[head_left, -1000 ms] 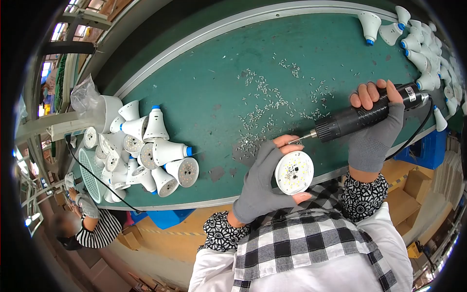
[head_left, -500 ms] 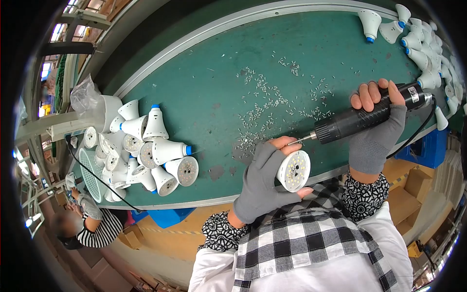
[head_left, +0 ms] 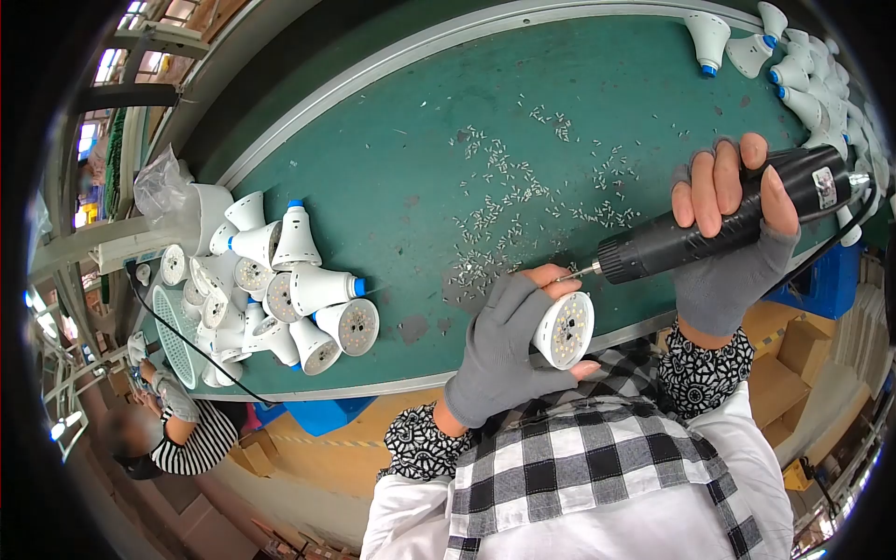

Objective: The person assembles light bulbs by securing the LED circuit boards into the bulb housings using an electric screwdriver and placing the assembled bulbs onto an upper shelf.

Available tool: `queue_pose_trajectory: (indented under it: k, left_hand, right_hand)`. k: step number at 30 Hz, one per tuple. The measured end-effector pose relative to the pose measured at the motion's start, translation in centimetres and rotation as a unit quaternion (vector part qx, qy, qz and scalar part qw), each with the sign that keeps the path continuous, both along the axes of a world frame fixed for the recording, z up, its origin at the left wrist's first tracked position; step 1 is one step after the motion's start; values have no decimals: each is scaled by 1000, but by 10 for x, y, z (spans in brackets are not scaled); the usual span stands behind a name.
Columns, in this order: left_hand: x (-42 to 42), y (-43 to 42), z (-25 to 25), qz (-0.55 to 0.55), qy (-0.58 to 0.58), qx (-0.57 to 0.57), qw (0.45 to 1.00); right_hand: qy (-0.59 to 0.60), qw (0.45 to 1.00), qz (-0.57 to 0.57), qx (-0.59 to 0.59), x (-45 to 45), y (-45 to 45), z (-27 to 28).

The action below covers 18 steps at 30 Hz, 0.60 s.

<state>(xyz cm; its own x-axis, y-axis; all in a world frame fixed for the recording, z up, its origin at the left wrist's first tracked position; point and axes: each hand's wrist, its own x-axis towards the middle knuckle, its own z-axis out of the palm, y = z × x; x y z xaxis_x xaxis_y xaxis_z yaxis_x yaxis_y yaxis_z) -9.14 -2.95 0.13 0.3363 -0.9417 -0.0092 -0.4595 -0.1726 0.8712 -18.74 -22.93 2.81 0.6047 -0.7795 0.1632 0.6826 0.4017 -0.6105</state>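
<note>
My left hand (head_left: 509, 341), in a grey fingerless glove, is closed round a white LED bulb housing (head_left: 567, 331). The bulb's round face with yellow LED chips is turned up and to the right. In my right hand (head_left: 733, 233), also gloved, is a black electric screwdriver (head_left: 691, 238), held nearly level. Its thin bit points left, and the tip is by my left fingertips just above the bulb's rim. Whether a screw sits on the tip is too small to tell. Many small screws (head_left: 504, 196) lie scattered on the green tabletop (head_left: 392, 168) beyond my hands.
A heap of white bulbs (head_left: 289, 289) lies at the left beside a pale green basket (head_left: 168, 327). More bulbs (head_left: 812, 103) are piled at the far right. The screwdriver's black cable (head_left: 826, 247) runs off its rear end. Another person (head_left: 182, 434) works at the lower left.
The screwdriver's rear end has swung slightly toward me and to the right, with my right hand shifting along. My left hand and the bulb have barely moved.
</note>
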Motion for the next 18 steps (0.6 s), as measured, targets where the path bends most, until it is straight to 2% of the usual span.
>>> queue_pose_trajectory:
  k: [2, 6, 9, 13, 14, 16, 18]
  left_hand:
    - [0, 0, 0, -8, 4, 9, 1000]
    - [2, 2, -2, -19, 24, 18, 999]
    - [6, 3, 2, -21, 65, 36, 997]
    - [13, 11, 6, -18, 98, 52, 994]
    - [11, 15, 6, 25, 206, 59, 977]
    - [4, 25, 1, 105, 413, 71, 902]
    - [-1, 30, -12, 111, 451, 5, 886]
  right_hand:
    - [-1, 1000, 17, -22, -1, 1, 2]
    - [-81, 977, 147, -131, 0, -8, -1]
    - [-82, 977, 152, -127, 6, -5, 0]
    - [-26, 997, 32, -60, 2, 1, 3]
    - [-35, 998, 17, -53, 1, 1, 4]
    - [-37, 999, -11, -28, -4, 1, 6]
    - [-35, 999, -38, -1, -8, 3, 10]
